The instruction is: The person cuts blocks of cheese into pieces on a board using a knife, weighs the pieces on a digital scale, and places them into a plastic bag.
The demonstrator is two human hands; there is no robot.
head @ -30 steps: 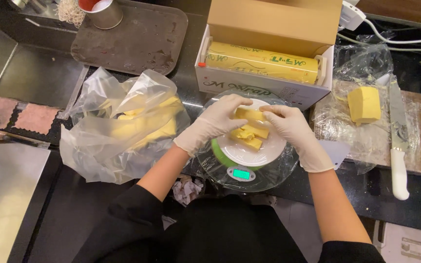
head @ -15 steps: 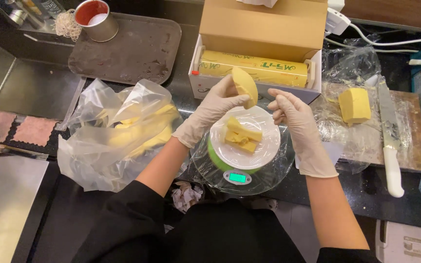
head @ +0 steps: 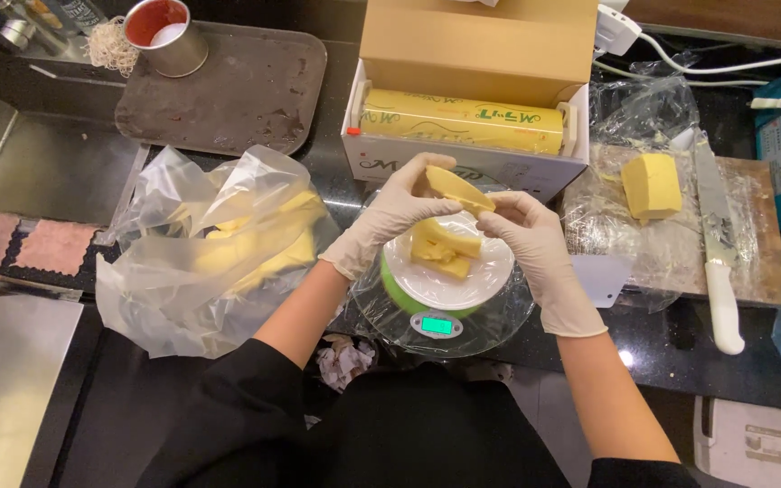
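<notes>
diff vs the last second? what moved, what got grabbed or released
A second ago both hands pressed on the butter pieces on the white plate. Since then the left hand lifted one butter chunk off the pile; the right hand has come up and now grips its other end above the plate. Unchanged: scale, bag of butter, knife, butter block on the board.

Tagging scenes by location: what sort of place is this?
Probably a commercial kitchen prep counter: gloved hands hold a yellow butter piece over a white plate on a round digital scale, beside a white-handled knife on a wooden board.
</notes>
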